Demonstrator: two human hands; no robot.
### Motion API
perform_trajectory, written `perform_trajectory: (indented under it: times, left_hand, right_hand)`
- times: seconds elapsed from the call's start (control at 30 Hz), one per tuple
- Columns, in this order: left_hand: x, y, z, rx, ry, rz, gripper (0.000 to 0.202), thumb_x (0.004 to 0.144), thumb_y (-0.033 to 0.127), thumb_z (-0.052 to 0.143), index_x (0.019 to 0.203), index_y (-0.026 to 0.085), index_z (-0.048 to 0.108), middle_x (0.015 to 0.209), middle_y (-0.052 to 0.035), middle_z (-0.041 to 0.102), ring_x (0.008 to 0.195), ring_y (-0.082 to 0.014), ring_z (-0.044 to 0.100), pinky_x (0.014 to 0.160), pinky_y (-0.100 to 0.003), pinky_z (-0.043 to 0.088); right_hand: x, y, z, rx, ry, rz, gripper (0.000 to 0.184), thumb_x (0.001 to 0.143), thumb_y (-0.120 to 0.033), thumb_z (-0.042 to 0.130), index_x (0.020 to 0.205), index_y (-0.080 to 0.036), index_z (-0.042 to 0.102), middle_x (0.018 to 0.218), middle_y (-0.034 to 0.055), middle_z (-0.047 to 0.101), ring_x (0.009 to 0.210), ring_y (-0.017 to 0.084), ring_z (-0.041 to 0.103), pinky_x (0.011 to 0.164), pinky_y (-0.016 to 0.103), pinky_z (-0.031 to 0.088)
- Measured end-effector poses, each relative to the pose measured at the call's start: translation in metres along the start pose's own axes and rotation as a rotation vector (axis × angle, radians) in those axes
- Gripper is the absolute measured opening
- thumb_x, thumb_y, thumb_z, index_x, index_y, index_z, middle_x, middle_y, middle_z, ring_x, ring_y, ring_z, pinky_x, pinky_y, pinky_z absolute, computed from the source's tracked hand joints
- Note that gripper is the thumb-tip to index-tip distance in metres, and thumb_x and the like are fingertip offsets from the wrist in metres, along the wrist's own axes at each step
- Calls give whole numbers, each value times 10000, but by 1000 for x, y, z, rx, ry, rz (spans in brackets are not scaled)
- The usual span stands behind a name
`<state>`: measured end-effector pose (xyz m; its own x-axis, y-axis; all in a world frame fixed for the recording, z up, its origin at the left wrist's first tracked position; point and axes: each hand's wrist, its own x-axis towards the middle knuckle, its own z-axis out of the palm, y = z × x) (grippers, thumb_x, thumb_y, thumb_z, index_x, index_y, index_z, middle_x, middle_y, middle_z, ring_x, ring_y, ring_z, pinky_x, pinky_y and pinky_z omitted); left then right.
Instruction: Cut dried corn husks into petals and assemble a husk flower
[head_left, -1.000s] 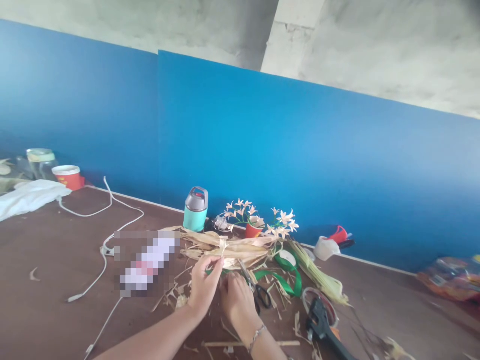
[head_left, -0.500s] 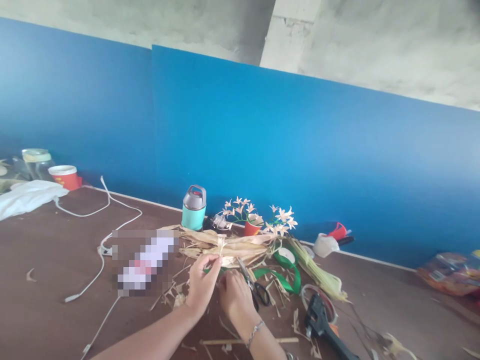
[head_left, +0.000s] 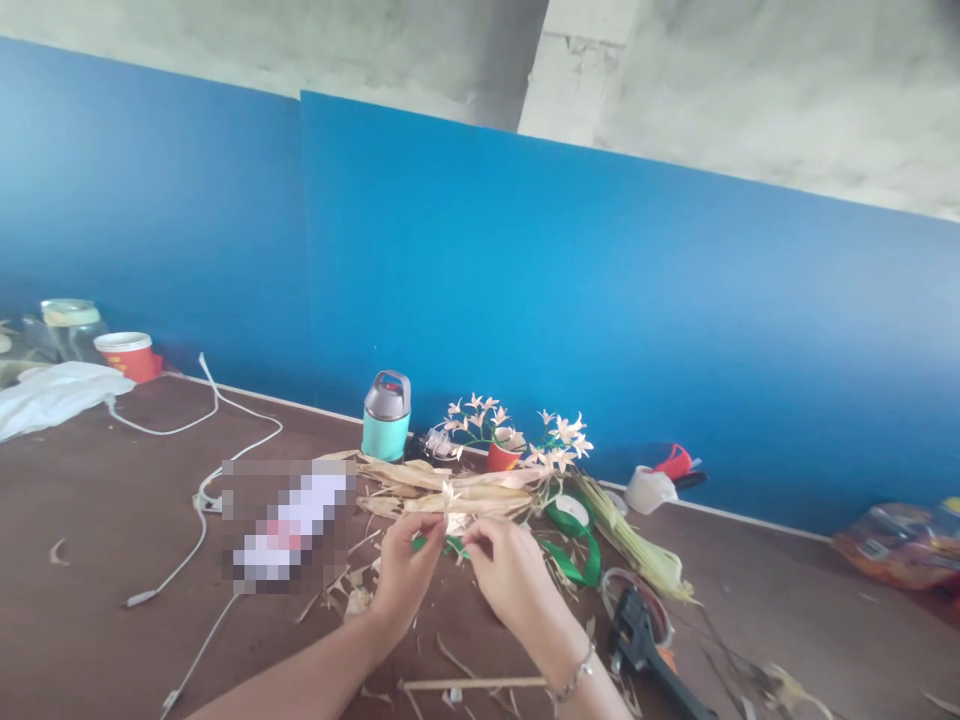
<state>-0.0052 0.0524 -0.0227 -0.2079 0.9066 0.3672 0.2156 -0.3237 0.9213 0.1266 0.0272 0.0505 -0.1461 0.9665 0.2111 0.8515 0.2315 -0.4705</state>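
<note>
My left hand [head_left: 409,565] pinches a small pale flower made of husk strips [head_left: 449,495] upright between thumb and fingertips. Close beside it on the right, my right hand [head_left: 514,570] has thumb and forefinger pinched together; anything between them is too small to make out. A bracelet [head_left: 576,672] circles that wrist. Behind both hands lie long dry corn husks [head_left: 480,482]. Green ribbon [head_left: 589,555] curls on the right, partly covered by my right hand. No scissors show now; my right hand and forearm cover the spot where they lay.
Finished husk flowers [head_left: 566,435] stand at the back near a red cup [head_left: 504,455] and a turquoise flask [head_left: 386,430]. A black glue gun [head_left: 645,640] lies at right, green husks [head_left: 637,540] behind it. A white cable [head_left: 199,530] runs at left; a thin stick [head_left: 472,684] lies in front.
My right hand has risen and turned from low beside the scissors to the flower's right side, its fingertips pinched. The left hand keeps its hold; the flower now sits slightly lower.
</note>
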Motion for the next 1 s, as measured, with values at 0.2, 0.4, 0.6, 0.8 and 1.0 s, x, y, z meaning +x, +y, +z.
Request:
perform_trajectory:
  times: [0.2,0.4,0.6,0.8,1.0]
  left_hand:
    - [-4,4,1,7,-55,-11,195,744,341,577,671,182,662,648,-32,669,650,-185,615,627,-278,483]
    - [-5,5,1,-113,-101,-73,259,748,409,580,702,173,677,667,-43,677,669,-190,611,650,-282,492]
    - [-7,2,1,-108,-124,-46,265,763,414,582,702,177,684,663,-32,669,671,-184,606,647,-272,483]
    - [-7,8,0,-52,-129,22,223,775,360,571,683,186,676,655,-25,651,654,-174,595,624,-264,475]
    - [-7,14,-1,17,-128,-18,233,774,367,532,681,183,639,651,-27,650,636,-178,598,602,-269,476]
  right_hand:
    - [7,3,-7,179,59,-9,215,741,-92,513,792,-194,695,836,49,729,787,199,660,749,273,463]
    - [10,6,-4,129,79,-3,217,735,-84,498,736,-190,687,779,36,720,753,196,650,711,261,461]
    - [9,4,-2,95,83,25,203,732,-77,500,759,-177,675,788,48,717,775,199,650,744,255,450]
    - [8,2,-1,71,88,9,217,723,-63,490,726,-186,669,770,41,712,765,187,647,722,238,440]
    - [8,2,2,69,127,7,159,745,-112,517,720,-187,655,744,35,706,708,175,642,681,231,440]
